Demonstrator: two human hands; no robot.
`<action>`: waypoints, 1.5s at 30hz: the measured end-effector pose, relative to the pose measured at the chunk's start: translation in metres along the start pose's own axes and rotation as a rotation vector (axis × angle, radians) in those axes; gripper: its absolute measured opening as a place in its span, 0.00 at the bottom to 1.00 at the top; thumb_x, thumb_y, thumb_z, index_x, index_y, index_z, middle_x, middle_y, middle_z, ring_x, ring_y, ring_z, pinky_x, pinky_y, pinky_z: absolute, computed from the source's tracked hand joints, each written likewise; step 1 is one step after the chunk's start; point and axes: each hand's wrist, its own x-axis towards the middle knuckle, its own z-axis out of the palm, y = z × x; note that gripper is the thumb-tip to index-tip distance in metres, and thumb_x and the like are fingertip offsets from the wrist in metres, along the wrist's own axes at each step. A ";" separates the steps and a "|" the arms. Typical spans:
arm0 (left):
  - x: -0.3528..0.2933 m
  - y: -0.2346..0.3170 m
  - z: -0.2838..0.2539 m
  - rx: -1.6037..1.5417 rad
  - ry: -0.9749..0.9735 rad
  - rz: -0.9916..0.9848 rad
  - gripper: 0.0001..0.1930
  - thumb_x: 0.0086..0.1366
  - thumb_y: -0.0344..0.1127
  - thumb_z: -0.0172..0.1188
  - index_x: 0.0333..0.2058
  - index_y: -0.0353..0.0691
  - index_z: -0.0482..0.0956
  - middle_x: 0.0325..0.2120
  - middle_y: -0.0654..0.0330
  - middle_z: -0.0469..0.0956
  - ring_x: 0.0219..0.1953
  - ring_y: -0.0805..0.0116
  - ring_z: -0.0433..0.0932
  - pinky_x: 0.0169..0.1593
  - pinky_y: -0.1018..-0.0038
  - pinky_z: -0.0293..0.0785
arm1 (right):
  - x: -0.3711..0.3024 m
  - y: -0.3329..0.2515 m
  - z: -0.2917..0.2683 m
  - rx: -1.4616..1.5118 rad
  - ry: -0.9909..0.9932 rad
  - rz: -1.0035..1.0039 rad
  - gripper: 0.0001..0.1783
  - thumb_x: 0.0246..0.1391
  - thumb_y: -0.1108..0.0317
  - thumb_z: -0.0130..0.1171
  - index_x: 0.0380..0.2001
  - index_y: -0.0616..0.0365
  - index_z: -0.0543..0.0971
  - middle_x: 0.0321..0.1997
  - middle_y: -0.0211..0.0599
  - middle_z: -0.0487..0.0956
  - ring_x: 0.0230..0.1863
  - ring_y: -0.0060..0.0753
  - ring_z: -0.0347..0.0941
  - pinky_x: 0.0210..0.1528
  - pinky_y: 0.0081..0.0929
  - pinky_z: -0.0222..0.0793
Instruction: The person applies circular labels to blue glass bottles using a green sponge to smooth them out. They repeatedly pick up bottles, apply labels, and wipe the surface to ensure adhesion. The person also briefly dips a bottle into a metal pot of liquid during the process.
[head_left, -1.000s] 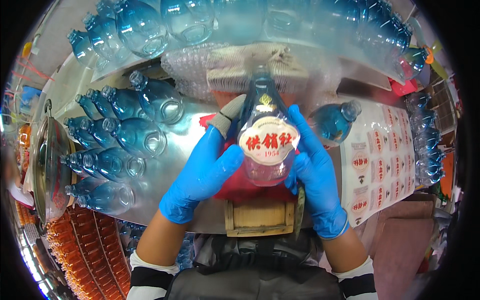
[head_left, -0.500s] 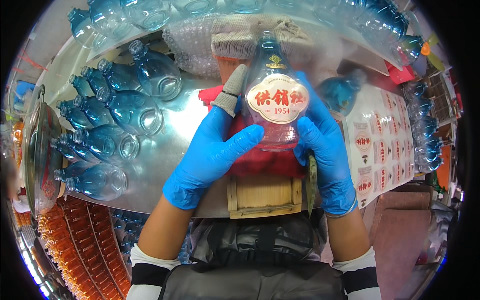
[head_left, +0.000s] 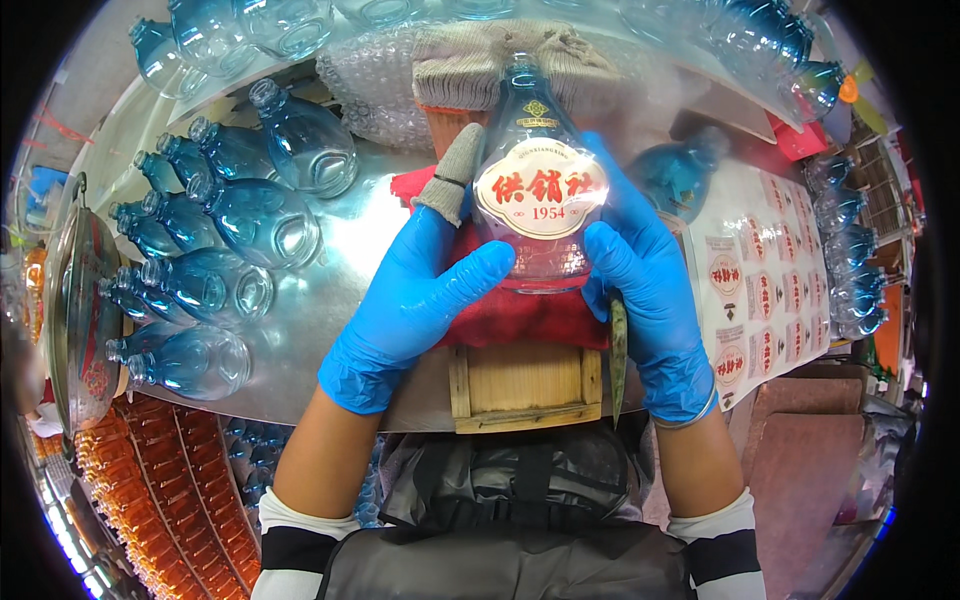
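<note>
A clear blue-tinted glass bottle [head_left: 535, 262] with a cream label and red lettering leans back on a red cloth [head_left: 470, 322], between my two gloved hands. My left hand [head_left: 415, 285], in a blue glove with a grey fabric cover on one finger, holds the bottle's left side, thumb near its base. On the other side, my right hand [head_left: 645, 290] grips the bottle, its thumb near the lower edge and its fingers partly hidden behind the glass. A narrow greenish strip [head_left: 619, 350] hangs down from under the right hand; its upper part is hidden.
The cloth lies over a wooden stand [head_left: 525, 385], with folded knitted fabric [head_left: 470, 60] at the bottle's neck. Several blue bottles [head_left: 262, 222] lie at the left. To the right are a label sheet [head_left: 755, 290] and another bottle [head_left: 680, 178]. Bubble wrap [head_left: 370, 90] lies behind.
The bottle and both hands sit slightly further left and higher in the picture, and the surroundings have shifted a little too. Both hands keep their hold on the bottle.
</note>
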 end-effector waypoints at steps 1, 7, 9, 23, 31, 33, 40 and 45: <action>0.000 0.001 0.000 0.018 0.001 -0.002 0.41 0.58 0.32 0.58 0.64 0.35 0.42 0.63 0.53 0.49 0.64 0.66 0.50 0.64 0.71 0.46 | -0.001 -0.001 -0.001 0.009 -0.018 -0.014 0.38 0.46 0.71 0.64 0.61 0.52 0.61 0.60 0.30 0.66 0.21 0.09 0.63 0.20 0.09 0.60; 0.001 -0.002 -0.002 0.025 -0.016 0.009 0.41 0.58 0.31 0.57 0.64 0.34 0.41 0.64 0.53 0.46 0.64 0.65 0.48 0.65 0.70 0.44 | 0.000 -0.001 -0.002 -0.006 -0.015 -0.007 0.39 0.44 0.73 0.64 0.61 0.52 0.61 0.59 0.31 0.67 0.21 0.10 0.64 0.21 0.10 0.61; 0.001 -0.001 -0.002 0.012 -0.016 -0.014 0.41 0.58 0.31 0.57 0.64 0.34 0.40 0.64 0.53 0.46 0.65 0.66 0.47 0.65 0.71 0.44 | 0.001 -0.001 -0.003 -0.019 0.001 0.010 0.39 0.44 0.73 0.64 0.61 0.52 0.62 0.59 0.32 0.68 0.21 0.10 0.64 0.21 0.10 0.62; -0.001 0.001 0.003 0.183 0.016 0.009 0.41 0.59 0.32 0.56 0.64 0.34 0.40 0.64 0.52 0.46 0.65 0.66 0.46 0.65 0.72 0.43 | -0.012 0.019 -0.020 0.294 0.606 0.103 0.27 0.59 0.44 0.42 0.39 0.58 0.75 0.39 0.37 0.76 0.22 0.23 0.66 0.27 0.19 0.66; -0.002 -0.001 0.005 0.190 0.018 -0.046 0.41 0.59 0.33 0.56 0.64 0.33 0.38 0.65 0.52 0.43 0.66 0.65 0.43 0.65 0.72 0.40 | -0.035 0.043 -0.019 0.274 0.696 -0.017 0.19 0.59 0.53 0.47 0.40 0.60 0.72 0.38 0.34 0.75 0.41 0.27 0.71 0.47 0.25 0.67; -0.004 0.002 0.008 0.174 0.037 -0.071 0.41 0.59 0.33 0.56 0.64 0.33 0.38 0.65 0.52 0.43 0.66 0.65 0.43 0.65 0.72 0.39 | -0.046 0.041 -0.016 -0.099 0.584 -0.157 0.15 0.58 0.61 0.51 0.42 0.62 0.71 0.39 0.35 0.75 0.41 0.25 0.71 0.46 0.22 0.68; 0.002 -0.006 0.004 0.256 -0.001 0.058 0.41 0.59 0.32 0.56 0.64 0.33 0.38 0.65 0.52 0.43 0.66 0.65 0.43 0.65 0.72 0.40 | -0.051 0.014 0.027 -0.218 0.519 -0.418 0.17 0.45 0.75 0.65 0.38 0.63 0.71 0.35 0.33 0.75 0.36 0.19 0.70 0.41 0.17 0.68; 0.004 -0.001 0.006 0.324 -0.008 0.085 0.41 0.59 0.32 0.56 0.64 0.33 0.38 0.65 0.52 0.43 0.66 0.65 0.43 0.65 0.71 0.40 | -0.042 0.025 0.016 -0.179 0.665 -0.265 0.11 0.49 0.73 0.61 0.35 0.61 0.71 0.33 0.31 0.74 0.34 0.17 0.69 0.38 0.16 0.67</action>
